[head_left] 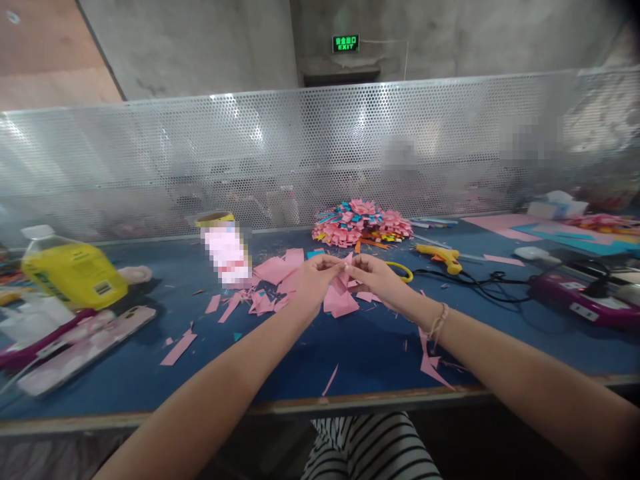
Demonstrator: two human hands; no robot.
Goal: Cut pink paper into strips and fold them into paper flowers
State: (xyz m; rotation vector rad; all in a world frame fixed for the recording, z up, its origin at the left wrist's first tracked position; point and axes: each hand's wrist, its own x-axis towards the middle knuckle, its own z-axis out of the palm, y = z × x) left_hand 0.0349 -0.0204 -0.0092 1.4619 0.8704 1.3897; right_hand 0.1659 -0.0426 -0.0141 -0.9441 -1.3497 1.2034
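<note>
My left hand (pixel 319 275) and my right hand (pixel 376 277) meet over the middle of the blue table (pixel 320 353), fingertips pinched together. Between them is a small folded pink paper piece (pixel 341 280), held by both. Just below and behind the hands lie loose pink paper pieces (pixel 276 270) and cut scraps. Yellow scissor handles, partly hidden, show beside my right hand. A pile of pink, blue and yellow fringed paper flowers (pixel 357 223) sits beyond my fingers.
On the left are a yellow liquid bottle (pixel 75 270), a phone (pixel 87 350) and a power strip. A yellow roll-like container (pixel 225 253) stands behind. To the right lie a yellow glue gun (pixel 440 257), cables, a purple power strip (pixel 585 300) and coloured sheets. A perforated metal screen (pixel 300 153) rises behind.
</note>
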